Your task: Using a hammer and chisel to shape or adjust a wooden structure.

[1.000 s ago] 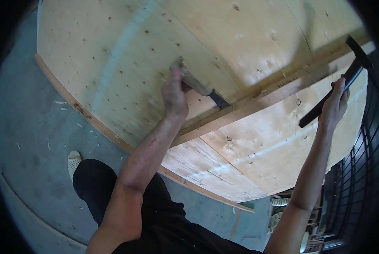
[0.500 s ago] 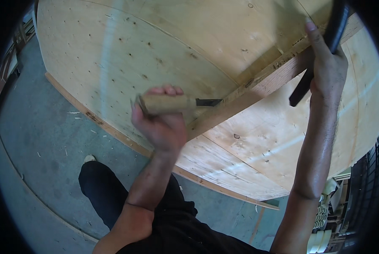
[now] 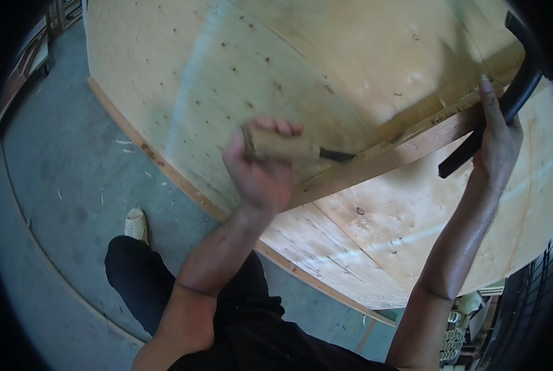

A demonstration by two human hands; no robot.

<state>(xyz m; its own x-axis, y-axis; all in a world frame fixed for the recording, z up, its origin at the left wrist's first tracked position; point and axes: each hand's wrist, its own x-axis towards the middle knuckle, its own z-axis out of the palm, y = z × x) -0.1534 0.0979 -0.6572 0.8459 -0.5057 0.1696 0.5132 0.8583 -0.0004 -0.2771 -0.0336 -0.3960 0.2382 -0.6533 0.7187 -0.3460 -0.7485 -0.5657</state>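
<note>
My left hand (image 3: 267, 161) is closed around the thick, light handle of a chisel (image 3: 338, 154). Its short dark blade points right, and the tip meets the upper edge of a long wooden batten (image 3: 387, 159). Farther right, my right hand (image 3: 499, 145) is wrapped round a black bent tool (image 3: 459, 154), perhaps a hammer or pry bar. One straight end of that tool sticks out below the hand; its curved end rises above. My right index finger or thumb stretches along the batten's top. Motion blurs the left hand and the chisel handle.
The batten crosses a large plywood panel (image 3: 375, 216) dotted with dark marks. A wooden strip (image 3: 153, 157) edges the panel. Wood shavings lie on the grey floor (image 3: 72, 167) by my shoe (image 3: 136, 224). Stacked items (image 3: 452, 340) stand at lower right.
Both hands and their tools appear farther right and slightly lower, as does the panel, so the view has shifted. More of the black tool's bent upper end shows. Both grips remain closed.
</note>
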